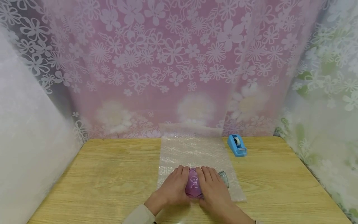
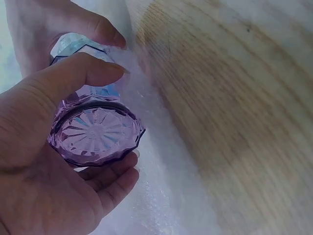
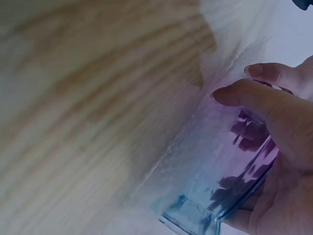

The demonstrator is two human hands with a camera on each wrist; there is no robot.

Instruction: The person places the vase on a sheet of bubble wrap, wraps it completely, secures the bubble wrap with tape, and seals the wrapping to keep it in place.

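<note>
A faceted glass vase point(image 1: 193, 183), purple at one end and blue-green at the other, lies on its side across the bubble wrap point(image 1: 193, 149). My left hand point(image 1: 174, 185) grips its purple end, with the thumb on one side and fingers curled round the other. In the left wrist view that end shows a starburst pattern on the glass point(image 2: 95, 129). Toward the blue-green end, my right hand point(image 1: 213, 186) holds the vase, and the square-edged end sticks out past the fingers in the right wrist view. The hands hide much of its middle.
A blue tape dispenser point(image 1: 237, 145) stands at the back right of the wooden table point(image 1: 117, 174). The bubble wrap runs to the table's back edge, against a pink flowered curtain point(image 1: 173, 62). White and flowered sheets hang at both sides.
</note>
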